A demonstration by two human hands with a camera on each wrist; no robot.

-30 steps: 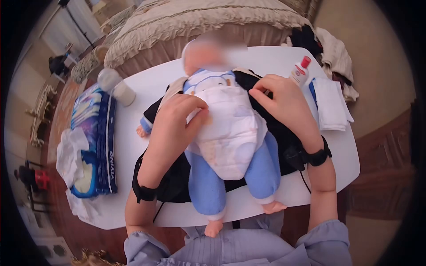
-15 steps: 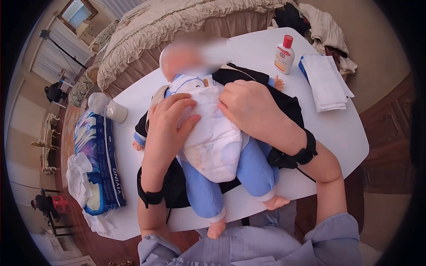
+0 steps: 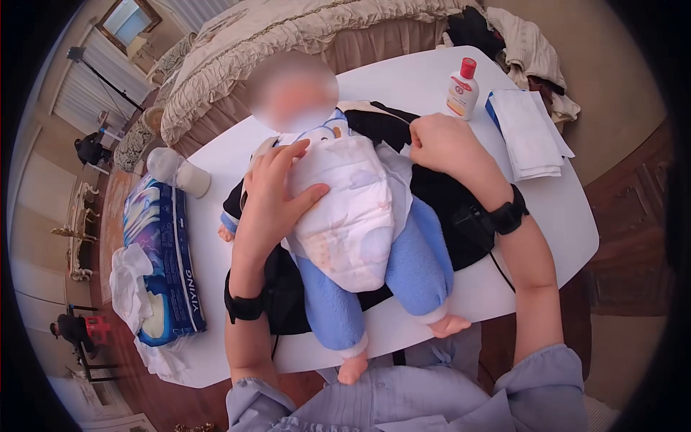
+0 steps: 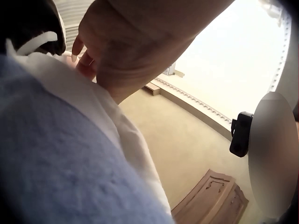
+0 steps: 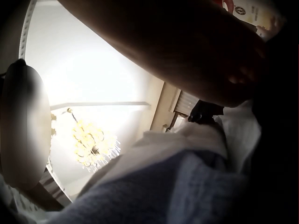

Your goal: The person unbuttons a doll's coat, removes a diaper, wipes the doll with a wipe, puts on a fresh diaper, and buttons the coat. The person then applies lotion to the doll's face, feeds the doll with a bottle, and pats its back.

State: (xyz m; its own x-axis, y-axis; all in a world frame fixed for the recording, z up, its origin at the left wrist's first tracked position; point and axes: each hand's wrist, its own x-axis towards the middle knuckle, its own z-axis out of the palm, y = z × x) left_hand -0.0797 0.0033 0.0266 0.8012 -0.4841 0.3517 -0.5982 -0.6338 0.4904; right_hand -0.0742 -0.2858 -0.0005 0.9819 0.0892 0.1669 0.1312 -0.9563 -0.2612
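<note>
A baby doll in blue trousers (image 3: 335,313) lies on its back on a black garment (image 3: 461,183), feet toward the person. Over its belly and between its legs lies a white printed diaper (image 3: 342,209). My left hand (image 3: 268,198) rests on the diaper's left side, thumb and fingers spread apart. At the other side my right hand (image 3: 450,147) has its fingers curled and pinches the edge of the diaper's wing, which is drawn outward. In the left wrist view the hand (image 4: 126,51) is beyond the white diaper edge (image 4: 88,93); the right wrist view is dark.
On the left of the white table (image 3: 533,230) stand a blue YIYING pack (image 3: 187,270) with crumpled white tissue (image 3: 131,288) and a baby bottle (image 3: 193,180). At the right are a red-capped lotion bottle (image 3: 461,93) and folded white cloths (image 3: 529,137). A bed (image 3: 345,39) lies behind.
My right hand has moved from the diaper's top outward to the right, and the diaper's wing on that side now spreads out. The left hand stays on the diaper's left side.
</note>
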